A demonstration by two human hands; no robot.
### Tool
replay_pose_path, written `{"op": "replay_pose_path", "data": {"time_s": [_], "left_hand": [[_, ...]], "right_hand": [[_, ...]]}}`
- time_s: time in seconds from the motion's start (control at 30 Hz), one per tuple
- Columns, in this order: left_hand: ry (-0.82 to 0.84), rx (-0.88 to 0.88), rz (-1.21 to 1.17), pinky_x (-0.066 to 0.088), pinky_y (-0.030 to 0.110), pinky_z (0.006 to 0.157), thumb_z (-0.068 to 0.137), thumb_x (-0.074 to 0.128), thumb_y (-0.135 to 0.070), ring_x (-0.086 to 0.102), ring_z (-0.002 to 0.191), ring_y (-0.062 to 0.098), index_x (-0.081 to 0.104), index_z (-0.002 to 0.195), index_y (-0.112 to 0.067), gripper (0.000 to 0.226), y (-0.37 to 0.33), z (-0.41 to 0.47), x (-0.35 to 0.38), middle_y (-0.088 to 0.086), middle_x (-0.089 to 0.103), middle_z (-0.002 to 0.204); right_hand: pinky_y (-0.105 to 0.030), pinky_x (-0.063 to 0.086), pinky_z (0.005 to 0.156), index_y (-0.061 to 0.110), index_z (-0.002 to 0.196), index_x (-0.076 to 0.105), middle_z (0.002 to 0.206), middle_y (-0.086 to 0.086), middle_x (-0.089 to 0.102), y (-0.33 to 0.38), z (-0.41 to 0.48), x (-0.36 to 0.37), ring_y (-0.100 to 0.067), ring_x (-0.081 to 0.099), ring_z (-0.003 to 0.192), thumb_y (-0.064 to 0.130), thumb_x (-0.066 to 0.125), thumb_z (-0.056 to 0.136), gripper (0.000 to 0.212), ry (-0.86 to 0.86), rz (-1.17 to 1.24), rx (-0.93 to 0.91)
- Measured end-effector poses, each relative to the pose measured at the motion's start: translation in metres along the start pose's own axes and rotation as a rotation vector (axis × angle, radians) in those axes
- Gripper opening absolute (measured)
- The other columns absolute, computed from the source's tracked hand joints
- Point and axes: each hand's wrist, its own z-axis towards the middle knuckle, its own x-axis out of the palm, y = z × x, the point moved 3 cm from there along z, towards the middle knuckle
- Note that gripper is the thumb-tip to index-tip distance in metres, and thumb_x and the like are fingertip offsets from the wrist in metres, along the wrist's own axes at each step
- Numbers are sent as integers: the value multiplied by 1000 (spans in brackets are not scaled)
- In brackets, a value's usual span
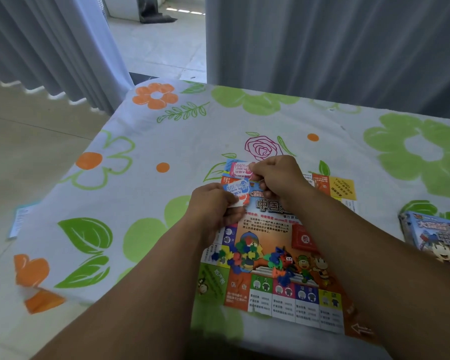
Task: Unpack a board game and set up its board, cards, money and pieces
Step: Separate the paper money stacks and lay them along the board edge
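Floral tablecloth (166, 131) | colourful board (270, 226) flat (pieces (244, 252) heaped on it) | left hand (211, 203) pinches blue note (235, 187) | right hand (278, 178) pinches pink note (240, 169)

Your right forearm (348, 242) hides the board's (268, 229) middle and 1 edge of the red card deck (303, 239). The game box (437, 237) is cut off by the right edge. Your left hand (213, 203) covers part of the blue note (235, 188), and your right hand (281, 178) covers 1 end of the pink note (240, 169). The board's small print is unreadable. The paper slip (17, 220) at far left is blurred.
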Motion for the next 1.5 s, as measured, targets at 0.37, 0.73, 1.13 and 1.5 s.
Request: {"op": "replay_pose_path", "data": {"time_s": [0.37,0.73,1.13,1.5], "left_hand": [[23,11,9,63,34,63,93,57,3,70,75,29,61,107,-2,15,-1,0,5,27,71,102],[39,73,17,60,30,54,95,60,-3,65,69,26,61,99,-6,6,5,1,27,22,67,94],[57,106,44,56,25,49,96,62,-7,64,55,19,60,103,0,11,6,4,26,20,67,81],[112,196,22,52,23,47,95,65,-17,59,51,16,61,90,-4,14,4,-3,51,13,64,70]], "right_hand": [[-25,34,43,1,92,67,79,-10,64,7,-6,-13,-14,43,48,22,69,92,21,38,-22,-31],[-22,35,40,4,92,66,74,-9,64,-2,-7,-44,-12,43,45,15,71,92,13,20,-36,-56],[-49,61,73,2,77,65,79,-15,72,-15,5,-52,-32,72,75,31,82,82,34,-202,-258,-37],[-20,35,39,1,90,67,50,6,59,-1,-38,-62,-7,44,38,23,71,92,22,219,-208,-114]]}}
